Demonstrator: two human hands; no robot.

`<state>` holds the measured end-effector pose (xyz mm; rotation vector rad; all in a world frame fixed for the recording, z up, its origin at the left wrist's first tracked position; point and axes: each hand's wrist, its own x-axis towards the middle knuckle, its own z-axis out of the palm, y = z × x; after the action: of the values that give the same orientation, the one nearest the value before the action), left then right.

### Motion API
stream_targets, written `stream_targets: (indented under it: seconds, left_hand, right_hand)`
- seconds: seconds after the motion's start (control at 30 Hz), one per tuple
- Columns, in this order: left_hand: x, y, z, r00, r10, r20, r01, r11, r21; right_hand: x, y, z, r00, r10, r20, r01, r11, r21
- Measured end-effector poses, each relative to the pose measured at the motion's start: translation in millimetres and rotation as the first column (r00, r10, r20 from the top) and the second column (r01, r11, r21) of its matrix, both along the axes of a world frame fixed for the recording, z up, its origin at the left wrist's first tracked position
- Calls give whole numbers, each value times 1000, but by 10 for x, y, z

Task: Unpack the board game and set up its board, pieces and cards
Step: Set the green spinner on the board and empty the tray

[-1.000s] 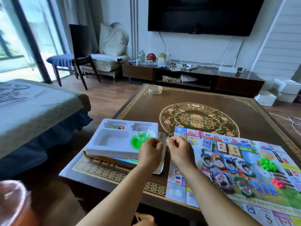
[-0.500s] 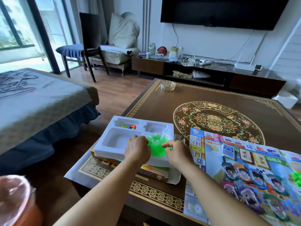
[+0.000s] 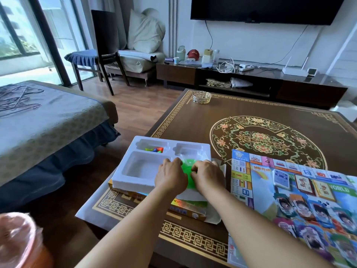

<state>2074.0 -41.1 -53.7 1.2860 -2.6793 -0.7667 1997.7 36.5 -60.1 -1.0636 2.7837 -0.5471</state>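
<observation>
A white moulded insert tray [image 3: 139,169] lies on the yellow game box [image 3: 185,208] at the table's near left corner. In its right compartment sits a clear bag of green pieces [image 3: 187,168]. My left hand [image 3: 171,176] and my right hand [image 3: 207,176] both pinch this bag, one at each side. A few coloured pawns [image 3: 155,149] lie in the tray's upper left compartment. The game board [image 3: 257,192] is spread flat on the right, with card decks [image 3: 303,182] and character cards [image 3: 309,213] on it.
The brown patterned table [image 3: 231,122] holds a glass ashtray [image 3: 201,97] at its far edge. A bed [image 3: 44,120] stands to the left, a chair [image 3: 105,53] and a TV cabinet [image 3: 251,78] behind. An orange bin with a plastic liner [image 3: 17,242] is at bottom left.
Both hands went down and forward from above the box to the tray and took the green bag between them. The camera swung left, so the loose green and red pieces on the board left view.
</observation>
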Motion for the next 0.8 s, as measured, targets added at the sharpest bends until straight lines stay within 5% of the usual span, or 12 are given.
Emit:
stream_targets:
  seconds: [0.27, 0.47, 0.8]
  left_hand:
    - [-17, -74, -4, 993, 60, -97, -56, 998, 43]
    - [-13, -47, -3, 998, 24, -52, -22, 999, 40]
    - [-55, -124, 23, 995, 94, 31, -94, 996, 3]
  right_hand:
    - [-33, 40, -17, 1000, -6, -14, 4, 992, -125]
    - [-6, 4, -50, 998, 60, -37, -62, 997, -52]
    - [-58, 62, -93, 998, -11, -59, -2, 977, -211]
